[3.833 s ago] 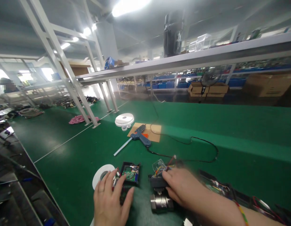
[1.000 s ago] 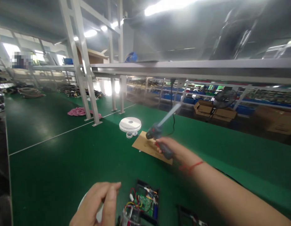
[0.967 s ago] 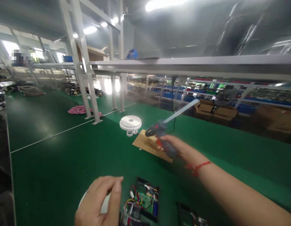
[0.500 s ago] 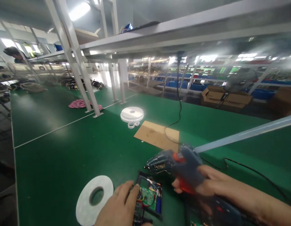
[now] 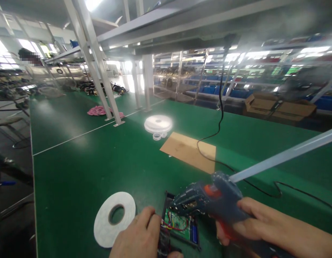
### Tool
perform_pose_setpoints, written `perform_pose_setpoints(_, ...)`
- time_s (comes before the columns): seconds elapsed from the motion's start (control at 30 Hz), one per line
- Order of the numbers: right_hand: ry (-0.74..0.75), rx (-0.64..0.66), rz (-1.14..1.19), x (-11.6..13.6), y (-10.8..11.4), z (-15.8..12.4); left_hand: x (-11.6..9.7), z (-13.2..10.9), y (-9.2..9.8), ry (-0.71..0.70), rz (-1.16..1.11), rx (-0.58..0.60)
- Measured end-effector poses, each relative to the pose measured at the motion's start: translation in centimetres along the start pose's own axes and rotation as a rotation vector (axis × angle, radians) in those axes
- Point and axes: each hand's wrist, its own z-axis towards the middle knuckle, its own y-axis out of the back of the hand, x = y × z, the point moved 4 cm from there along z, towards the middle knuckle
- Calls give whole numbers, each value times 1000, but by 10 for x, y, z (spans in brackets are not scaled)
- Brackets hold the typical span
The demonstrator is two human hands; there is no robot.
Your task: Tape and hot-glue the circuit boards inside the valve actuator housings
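Observation:
My right hand (image 5: pixel 249 224) is wrapped round the handle of a dark blue and red hot glue gun (image 5: pixel 219 200), a long pale glue stick (image 5: pixel 284 156) jutting from its back. The gun's nozzle hangs over a small black casing (image 5: pixel 182 218) that holds a green circuit board (image 5: pixel 179 223), thin coloured wires and a blue cylindrical part. At the casing's near left side, my left hand (image 5: pixel 140 233) is closed on a black part joined by wires; its exact kind is partly hidden by my fingers. Beside that hand lies a white roll of tape (image 5: pixel 114 219).
Farther back are a brown cardboard sheet (image 5: pixel 191 151), a stack of white discs (image 5: pixel 158 123) and small clear rings (image 5: pixel 156 137). A black cable (image 5: pixel 221 118) hangs from the shelf and runs across the green table (image 5: pixel 74 172). Metal posts (image 5: pixel 107 82) and pink cloth (image 5: pixel 97 110) stand left.
The glue gun's nozzle has moved from beyond the casing's upper edge to over the board inside it. My left hand stays at the casing. The whole view has shifted slightly.

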Motion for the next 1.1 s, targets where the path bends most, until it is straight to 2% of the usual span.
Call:
perform_pose_setpoints(0.47, -36, 3, -46, -8, 5, 5, 1, 0, -4, -109, 85, -135)
perform_pose_setpoints(0.83, -8, -7, -100, -11, 7, 5, -1, -2, -2, -95, 74, -139)
perform_pose_setpoints(1.1, -5, 38, -12, -19, 8, 7, 1, -2, -3, -95, 74, -149)
